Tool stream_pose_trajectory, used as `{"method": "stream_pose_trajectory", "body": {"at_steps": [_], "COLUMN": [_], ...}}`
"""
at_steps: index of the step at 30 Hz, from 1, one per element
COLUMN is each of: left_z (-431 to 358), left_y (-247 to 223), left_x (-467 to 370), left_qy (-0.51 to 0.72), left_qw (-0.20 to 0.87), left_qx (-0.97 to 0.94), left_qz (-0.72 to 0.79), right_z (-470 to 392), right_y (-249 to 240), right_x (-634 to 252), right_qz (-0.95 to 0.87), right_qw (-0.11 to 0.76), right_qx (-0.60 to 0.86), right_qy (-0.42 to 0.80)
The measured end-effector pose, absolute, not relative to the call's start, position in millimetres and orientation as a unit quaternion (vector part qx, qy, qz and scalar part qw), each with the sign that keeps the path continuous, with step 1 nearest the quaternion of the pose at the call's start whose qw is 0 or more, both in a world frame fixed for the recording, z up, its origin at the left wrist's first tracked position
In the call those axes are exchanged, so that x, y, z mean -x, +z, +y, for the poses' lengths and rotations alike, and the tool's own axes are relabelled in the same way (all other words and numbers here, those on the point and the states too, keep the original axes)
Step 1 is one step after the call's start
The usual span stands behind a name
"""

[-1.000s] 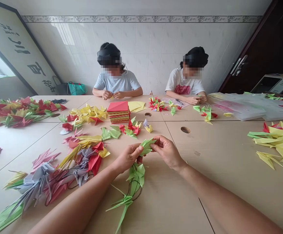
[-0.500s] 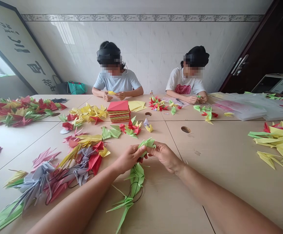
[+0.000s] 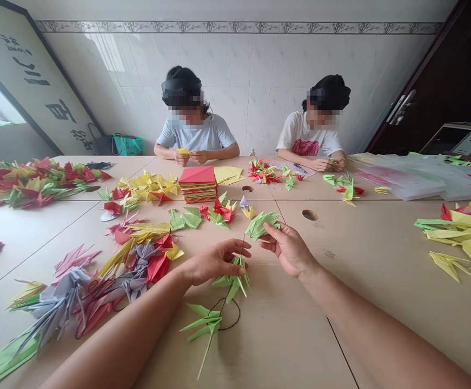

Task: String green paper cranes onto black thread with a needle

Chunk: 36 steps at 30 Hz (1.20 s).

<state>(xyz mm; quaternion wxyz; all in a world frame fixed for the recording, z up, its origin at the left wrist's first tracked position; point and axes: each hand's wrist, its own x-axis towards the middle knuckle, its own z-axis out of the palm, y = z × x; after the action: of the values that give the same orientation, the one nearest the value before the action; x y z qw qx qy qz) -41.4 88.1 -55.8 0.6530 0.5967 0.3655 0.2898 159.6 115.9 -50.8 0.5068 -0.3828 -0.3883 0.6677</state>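
Note:
My right hand pinches a light-green folded paper crane between thumb and fingers, above the table. From it a thin dark string runs down through more green paper cranes. My left hand is open beside the string, thumb and fingers apart. Just under its thumb hangs another green crane; whether the thumb touches it I cannot tell. Lower on the string is a spiky green crane, next to a loop of dark cord.
Left of my hands lie strung pink, grey, yellow and red cranes. Ahead stands a stack of red-topped square paper. Yellow cranes are heaped at right. Across the table, two people fold paper. A round hole pierces the tabletop.
My hands have parted. The right has drawn the green crane up and to the right, the left has opened its grip, and the lower cranes now hang along the string.

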Motion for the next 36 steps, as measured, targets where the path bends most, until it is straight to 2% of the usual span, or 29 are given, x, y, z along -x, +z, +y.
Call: {"method": "stream_pose_trajectory", "body": {"at_steps": [9,19,26,36], "left_z": [89,90,86,85], "left_y": [-55,-57,-56,-53], "left_x": [43,37,34,38], "left_qy": [0.326,0.377,0.358,0.313], "left_qw": [0.682,0.655,0.645,0.704], "left_qx": [-0.548,-0.499,-0.534,-0.536], "left_qz": [0.358,0.424,0.413,0.346], "right_z": [123,106,105,116], "right_y": [-46,-39,-41,-42], "right_x": [-168,-163,-158,-164], "right_qz": [-0.376,-0.525,-0.538,-0.445], "right_qw": [0.527,0.478,0.474,0.552], "right_qx": [0.370,0.290,0.296,0.331], "right_qy": [0.666,0.642,0.631,0.623]}}
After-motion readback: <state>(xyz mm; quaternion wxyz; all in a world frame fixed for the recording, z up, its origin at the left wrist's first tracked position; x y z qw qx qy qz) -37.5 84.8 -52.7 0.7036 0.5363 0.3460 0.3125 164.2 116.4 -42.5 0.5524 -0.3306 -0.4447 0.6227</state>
